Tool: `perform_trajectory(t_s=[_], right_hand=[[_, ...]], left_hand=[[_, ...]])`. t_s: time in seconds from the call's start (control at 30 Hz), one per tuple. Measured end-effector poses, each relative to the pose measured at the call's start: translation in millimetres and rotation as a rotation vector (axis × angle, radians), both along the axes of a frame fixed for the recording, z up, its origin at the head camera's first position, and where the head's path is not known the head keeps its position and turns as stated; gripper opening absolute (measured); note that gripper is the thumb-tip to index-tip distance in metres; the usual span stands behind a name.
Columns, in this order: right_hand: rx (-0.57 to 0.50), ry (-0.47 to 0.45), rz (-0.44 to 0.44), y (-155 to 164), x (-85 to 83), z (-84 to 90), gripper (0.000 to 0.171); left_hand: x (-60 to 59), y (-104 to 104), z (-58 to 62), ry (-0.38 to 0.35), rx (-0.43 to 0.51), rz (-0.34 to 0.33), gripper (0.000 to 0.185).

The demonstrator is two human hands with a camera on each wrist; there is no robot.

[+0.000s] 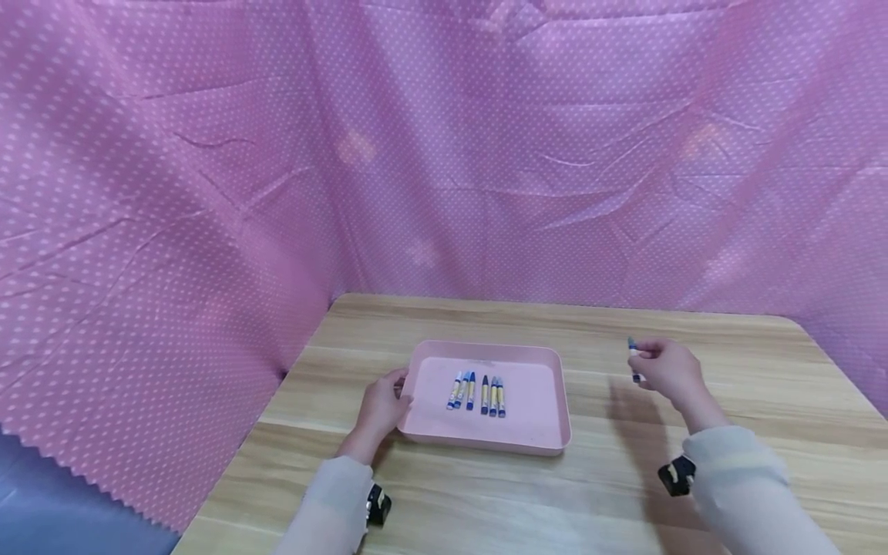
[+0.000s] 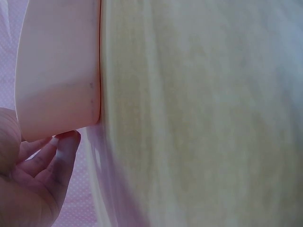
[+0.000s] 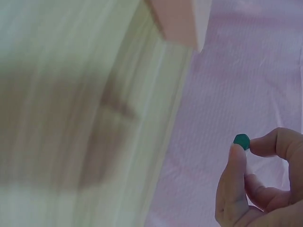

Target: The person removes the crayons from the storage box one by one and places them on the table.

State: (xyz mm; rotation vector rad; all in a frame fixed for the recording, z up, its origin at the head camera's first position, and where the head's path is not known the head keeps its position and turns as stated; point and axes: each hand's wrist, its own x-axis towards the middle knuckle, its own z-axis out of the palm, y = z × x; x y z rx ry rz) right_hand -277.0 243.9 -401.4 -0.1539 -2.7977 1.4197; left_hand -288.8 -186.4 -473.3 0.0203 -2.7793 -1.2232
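A pink tray (image 1: pixel 548 416) lies on the wooden table (image 1: pixel 486 501) with several blue crayons (image 1: pixel 477 391) side by side in it. My left hand (image 1: pixel 383 406) holds the tray's left rim; in the left wrist view its fingers (image 2: pixel 61 156) touch the tray's outer wall (image 2: pixel 57 71). To the right of the tray, above the table, my right hand (image 1: pixel 669 370) pinches one more blue crayon (image 1: pixel 633 348) upright. The right wrist view shows this crayon's end (image 3: pixel 241 141) between thumb and fingertip, with a corner of the tray (image 3: pixel 182 21) at the top.
Pink dotted cloth (image 1: pixel 444 154) hangs behind and on both sides of the table. The table's left edge drops off near my left forearm (image 1: pixel 326 509). Bare wood lies in front of the tray and to its right.
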Motion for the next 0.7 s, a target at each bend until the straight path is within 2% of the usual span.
perform_trajectory(t_s=[0.3, 0.7], right_hand=[[0.08, 0.005, -0.036, 46.1, 18.5, -15.4, 0.048], [0.261, -0.009, -0.029, 70.6, 34.9, -38.3, 0.046]], left_hand=[[-0.9, -0.3, -2.0, 0.008, -0.023, 0.004, 0.05], [-1.7, 0.0, -4.0, 0.039, -0.057, 0.006, 0.049]])
